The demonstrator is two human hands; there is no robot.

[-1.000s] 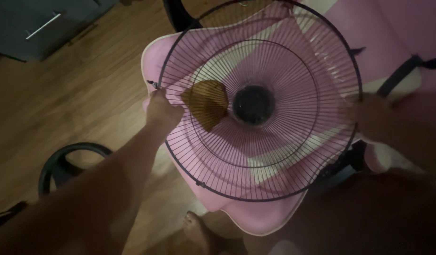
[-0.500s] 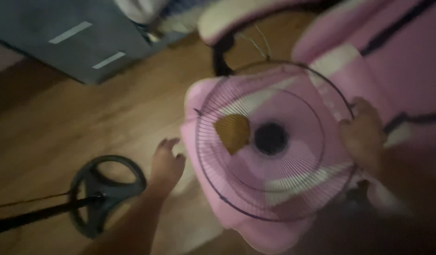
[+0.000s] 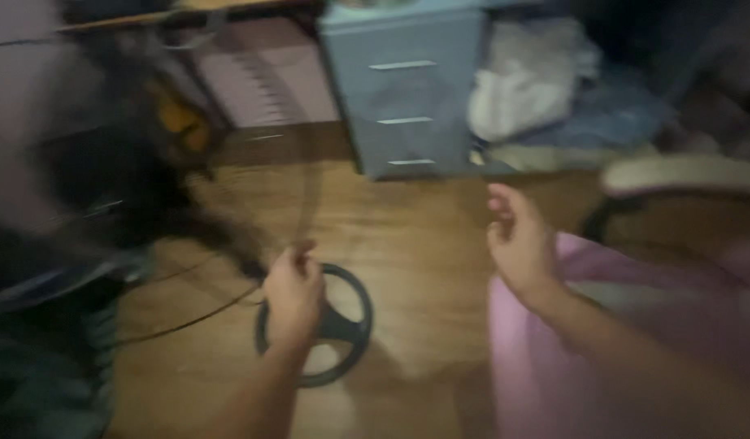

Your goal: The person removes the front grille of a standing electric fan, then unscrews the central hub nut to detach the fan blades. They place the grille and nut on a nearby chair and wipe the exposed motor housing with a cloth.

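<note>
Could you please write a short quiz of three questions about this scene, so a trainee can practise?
1. True or false: the right hand holds the round black ring on the wooden floor.
2. Which thing stands behind the floor, near the top middle? A) grey drawer unit B) red bucket C) ladder
3. Fill in: the left hand shows above the black ____.

Key
1. False: it is open, empty, above the floor.
2. A
3. ring; whether the hand grips anything is too blurred to tell.
</note>
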